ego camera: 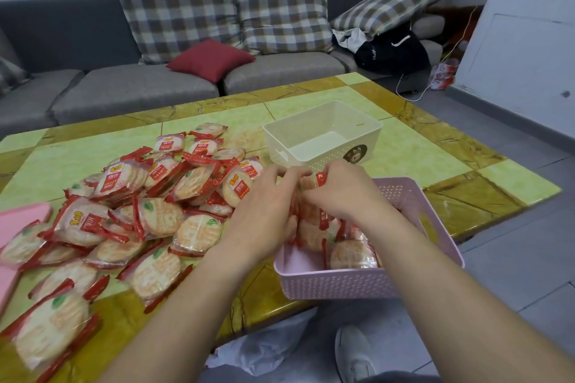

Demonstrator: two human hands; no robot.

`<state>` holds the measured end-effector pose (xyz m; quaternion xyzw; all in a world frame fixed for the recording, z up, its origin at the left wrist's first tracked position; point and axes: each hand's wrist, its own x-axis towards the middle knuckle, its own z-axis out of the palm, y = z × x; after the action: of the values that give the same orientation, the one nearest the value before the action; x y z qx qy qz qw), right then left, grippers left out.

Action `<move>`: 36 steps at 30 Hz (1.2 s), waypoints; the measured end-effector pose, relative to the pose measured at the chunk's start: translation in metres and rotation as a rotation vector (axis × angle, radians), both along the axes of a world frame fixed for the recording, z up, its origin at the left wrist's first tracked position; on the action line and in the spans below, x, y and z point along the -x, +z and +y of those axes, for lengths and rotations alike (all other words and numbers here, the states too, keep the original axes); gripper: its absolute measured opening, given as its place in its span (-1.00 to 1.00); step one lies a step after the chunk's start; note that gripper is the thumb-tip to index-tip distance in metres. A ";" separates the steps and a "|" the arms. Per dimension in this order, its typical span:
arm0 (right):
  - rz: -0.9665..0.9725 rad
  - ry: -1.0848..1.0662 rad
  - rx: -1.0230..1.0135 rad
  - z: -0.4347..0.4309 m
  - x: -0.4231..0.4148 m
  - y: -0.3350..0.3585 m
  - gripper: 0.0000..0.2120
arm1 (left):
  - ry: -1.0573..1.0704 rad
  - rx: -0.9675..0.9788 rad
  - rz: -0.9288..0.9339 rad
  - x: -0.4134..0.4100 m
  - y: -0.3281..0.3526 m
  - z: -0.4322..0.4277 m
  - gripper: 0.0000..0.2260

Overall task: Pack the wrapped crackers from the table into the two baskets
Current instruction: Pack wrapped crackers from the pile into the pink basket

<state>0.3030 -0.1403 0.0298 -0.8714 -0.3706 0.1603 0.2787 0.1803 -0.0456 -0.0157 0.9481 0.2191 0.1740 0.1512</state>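
Two hands clamp a bunch of wrapped crackers (pixel 311 216) over a pink basket (pixel 342 284), centre right of the frame.

The fingers of the left hand (pixel 264 211) and right hand (pixel 345 193) curl in from both sides and grip the bunch; more crackers already lie in the basket beneath. Just above stands a white basket (pixel 323 134) bearing a bear sticker (pixel 355 154). A loose pile (pixel 140 214) of crackers spreads across the left of the tiled table (pixel 466 183). The red wrapper labels carry yellow and white Chinese characters, too small to read. A grey sofa (pixel 124 90) fills the top of the frame.
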 end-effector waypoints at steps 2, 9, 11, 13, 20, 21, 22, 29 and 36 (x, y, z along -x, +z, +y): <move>0.056 0.004 0.034 0.000 0.000 0.003 -0.78 | -0.028 0.006 0.014 -0.002 -0.001 0.001 -0.30; 0.216 0.013 0.111 0.000 -0.010 0.002 -0.73 | -0.023 0.108 -0.046 -0.002 -0.003 0.004 -0.45; 0.434 -0.031 -0.008 0.008 -0.006 -0.011 -0.73 | -0.060 0.114 -0.004 -0.001 -0.001 0.000 -0.40; 0.661 -0.064 -0.089 0.012 -0.004 -0.019 -0.73 | -0.080 0.084 0.067 0.001 0.002 -0.003 -0.26; 0.301 0.065 0.079 0.002 -0.032 -0.040 -0.86 | 0.019 0.008 0.074 -0.004 0.001 0.001 -0.56; 0.059 0.123 0.180 0.003 -0.032 -0.047 -0.87 | 0.029 0.016 0.064 -0.005 0.001 0.001 -0.58; -0.114 0.185 0.256 0.005 -0.028 -0.053 -0.87 | 0.039 0.024 0.053 -0.005 0.000 0.000 -0.60; -0.284 0.296 0.413 0.005 -0.015 -0.058 -0.65 | 0.068 -0.051 0.053 -0.007 -0.002 -0.004 -0.63; -0.250 0.169 0.326 -0.012 -0.029 -0.032 -0.76 | 0.119 -0.085 0.061 -0.010 -0.001 -0.008 -0.65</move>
<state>0.3324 -0.1520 -0.0025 -0.8838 -0.4433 0.1315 0.0716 0.1908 -0.0536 -0.0165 0.9438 0.2719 0.1631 0.0934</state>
